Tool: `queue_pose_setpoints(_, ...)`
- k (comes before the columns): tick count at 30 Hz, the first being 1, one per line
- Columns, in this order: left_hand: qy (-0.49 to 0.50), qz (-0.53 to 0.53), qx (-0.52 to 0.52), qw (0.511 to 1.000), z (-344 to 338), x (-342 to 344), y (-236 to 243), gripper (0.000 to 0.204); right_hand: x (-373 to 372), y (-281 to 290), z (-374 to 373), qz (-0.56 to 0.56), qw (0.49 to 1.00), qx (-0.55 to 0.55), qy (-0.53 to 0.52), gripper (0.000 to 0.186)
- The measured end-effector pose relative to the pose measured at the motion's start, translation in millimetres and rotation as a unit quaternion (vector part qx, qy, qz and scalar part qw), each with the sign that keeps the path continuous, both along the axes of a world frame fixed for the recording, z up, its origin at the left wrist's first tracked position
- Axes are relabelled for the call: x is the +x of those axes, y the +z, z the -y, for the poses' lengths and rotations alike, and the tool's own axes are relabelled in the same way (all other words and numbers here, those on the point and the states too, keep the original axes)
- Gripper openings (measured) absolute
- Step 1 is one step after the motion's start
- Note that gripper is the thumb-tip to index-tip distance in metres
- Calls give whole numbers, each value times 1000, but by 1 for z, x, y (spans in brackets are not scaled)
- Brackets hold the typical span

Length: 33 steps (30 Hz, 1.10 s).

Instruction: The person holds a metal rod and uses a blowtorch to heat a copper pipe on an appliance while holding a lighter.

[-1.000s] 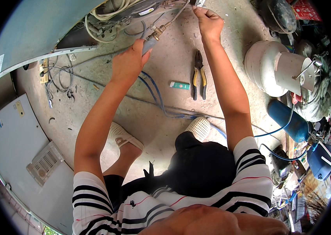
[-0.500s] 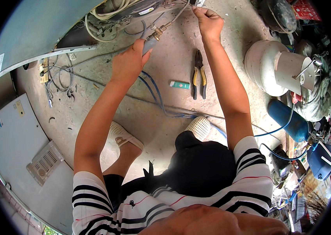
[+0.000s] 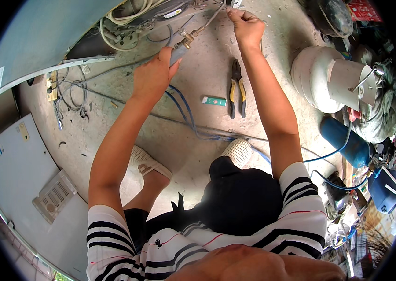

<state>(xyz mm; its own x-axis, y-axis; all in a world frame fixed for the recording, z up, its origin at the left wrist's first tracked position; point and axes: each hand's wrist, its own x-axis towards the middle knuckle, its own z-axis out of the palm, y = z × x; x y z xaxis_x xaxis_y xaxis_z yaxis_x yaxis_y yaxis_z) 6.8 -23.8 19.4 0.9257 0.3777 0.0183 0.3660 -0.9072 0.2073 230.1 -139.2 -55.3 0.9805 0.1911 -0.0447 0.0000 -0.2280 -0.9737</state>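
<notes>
My left hand (image 3: pixel 153 74) is wrapped round the grey handle of a gas torch (image 3: pixel 182 46) with brass valves. The torch's thin metal neck (image 3: pixel 213 21) runs up and right toward the upper edge. There my right hand (image 3: pixel 248 27) pinches something small beside the end of the neck; what it is I cannot make out. Below the right wrist, pliers (image 3: pixel 237 89) with yellow and black handles lie on the concrete floor, jaws pointing away from me. A small green and white box (image 3: pixel 214 101) lies to their left.
A large grey-blue appliance (image 3: pixel 39 35) with exposed tubing stands at upper left. Blue hoses (image 3: pixel 184 110) and cables cross the floor near my feet. A power strip (image 3: pixel 52 86) lies left. To the right are a white gas cylinder (image 3: pixel 317 77) and a blue cylinder (image 3: pixel 345 141).
My right hand has shifted very slightly left, still pinching beside the torch neck. My left hand keeps its grip on the torch, almost unmoved.
</notes>
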Motion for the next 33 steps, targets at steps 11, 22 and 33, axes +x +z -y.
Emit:
queue_pose_setpoints(11, -2, 1, 1, 1000, -1, 0, -2, 31, 1, -9, -3, 29, 999, -18, -14, 19)
queue_pose_setpoints(22, 4, 9, -4, 1000, -3, -1, -4, 31, -5, -1, 1, 145, 985, -91, 12, 16)
queue_pose_setpoints(33, 1, 7, -9, 1000, 0, 1, 0, 31, -7, 4, 0, 169, 981, -97, -7, 18)
